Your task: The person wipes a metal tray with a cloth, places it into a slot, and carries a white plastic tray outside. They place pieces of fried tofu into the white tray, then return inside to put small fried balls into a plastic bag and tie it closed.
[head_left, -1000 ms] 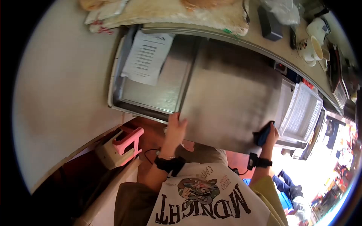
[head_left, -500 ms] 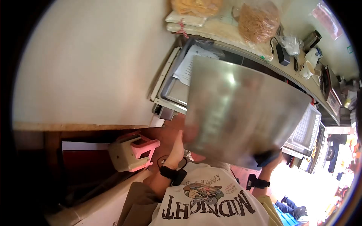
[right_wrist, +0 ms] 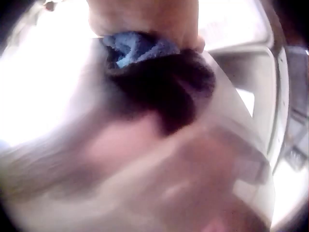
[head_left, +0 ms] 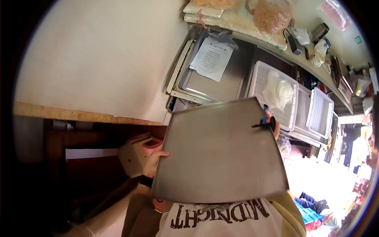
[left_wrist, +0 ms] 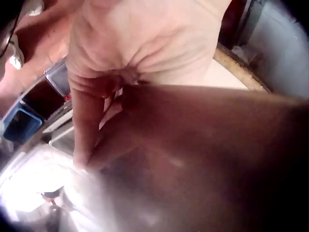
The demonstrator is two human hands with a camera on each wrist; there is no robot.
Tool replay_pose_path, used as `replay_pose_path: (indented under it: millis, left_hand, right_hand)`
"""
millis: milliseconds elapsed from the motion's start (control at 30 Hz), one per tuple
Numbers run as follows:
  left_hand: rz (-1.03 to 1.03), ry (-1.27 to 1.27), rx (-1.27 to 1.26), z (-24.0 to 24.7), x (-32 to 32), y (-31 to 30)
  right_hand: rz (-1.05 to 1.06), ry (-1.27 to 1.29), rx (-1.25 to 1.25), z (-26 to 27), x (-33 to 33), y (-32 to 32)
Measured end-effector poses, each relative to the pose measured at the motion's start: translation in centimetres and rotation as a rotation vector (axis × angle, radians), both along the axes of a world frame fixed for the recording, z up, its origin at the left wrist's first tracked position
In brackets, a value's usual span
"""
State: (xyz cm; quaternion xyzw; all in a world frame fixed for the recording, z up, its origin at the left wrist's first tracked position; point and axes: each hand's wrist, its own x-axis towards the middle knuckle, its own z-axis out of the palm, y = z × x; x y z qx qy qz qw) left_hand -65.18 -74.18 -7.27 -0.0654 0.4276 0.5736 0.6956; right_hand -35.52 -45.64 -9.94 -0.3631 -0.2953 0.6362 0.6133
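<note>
A large stainless-steel sheet [head_left: 217,154] is held tilted in front of the person's body, across the printed shirt. My left hand [head_left: 151,163] grips its left edge, the thumb lying over the upper face. In the left wrist view the palm of the left hand [left_wrist: 145,38] is at the sheet's edge, with fingers on either side of the metal. At the sheet's far right corner, my right hand [head_left: 275,127] holds the edge together with a dark blue cloth [head_left: 265,121]. The right wrist view shows the cloth [right_wrist: 140,48] bunched under the hand, blurred below.
Behind the sheet is a counter with a metal basin [head_left: 241,71], a printed paper [head_left: 212,59] and white baskets [head_left: 281,75], one holding a plastic bag [head_left: 278,91]. A shelf [head_left: 237,29] with bags and cups runs above. A stool [head_left: 136,156] stands left, beside the wall [head_left: 98,59].
The steel sheet has come off the counter toward the body and been tilted up. Paper, basin and a basket behind it now show. Both hands have stayed on it, the right now at the far corner.
</note>
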Motion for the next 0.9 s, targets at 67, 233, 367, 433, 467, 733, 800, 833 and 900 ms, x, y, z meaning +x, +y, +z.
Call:
replay_pose_path:
  millis: [67,233,367,433,467,733,800,833,900]
  left_hand:
    - [-0.066,0.032,-0.018,-2.0,-1.5,-3.7]
    - [-0.012,0.11,-0.146,-0.2,-4.2,-6.8]
    - [-0.075,0.23,-0.176,1.8,-4.7,-5.3]
    - [-0.107,0.366,-0.193,1.7,-5.1,-4.6]
    - [-0.084,0.337,-0.162,2.4,-5.4,-3.7]
    - [-0.185,0.791,0.04,9.9,-6.1,0.0]
    - [-0.233,0.903,0.025,11.7,-6.0,-0.1]
    - [-0.289,1.015,0.021,12.4,-5.7,-0.1]
    - [-0.278,1.09,-0.006,13.3,-4.4,-0.7]
  right_hand:
    - [0.094,0.255,-0.182,0.3,-1.1,-1.8]
    - [0.861,0.069,-0.822,0.3,-0.1,-3.8]
    - [1.018,-0.271,-0.532,-2.6,1.7,-3.4]
    - [1.067,-0.471,-0.456,-4.1,2.9,-4.3]
    - [1.072,-0.504,-0.594,-4.8,3.0,-4.6]
    - [1.338,-0.909,-0.169,-12.2,1.7,-6.9]
    - [1.329,-1.03,0.127,-15.2,-2.1,-6.9]
    - [1.355,-1.045,0.127,-15.5,-4.2,-6.9]
    - [1.373,-0.984,0.077,-16.0,-8.5,-7.2]
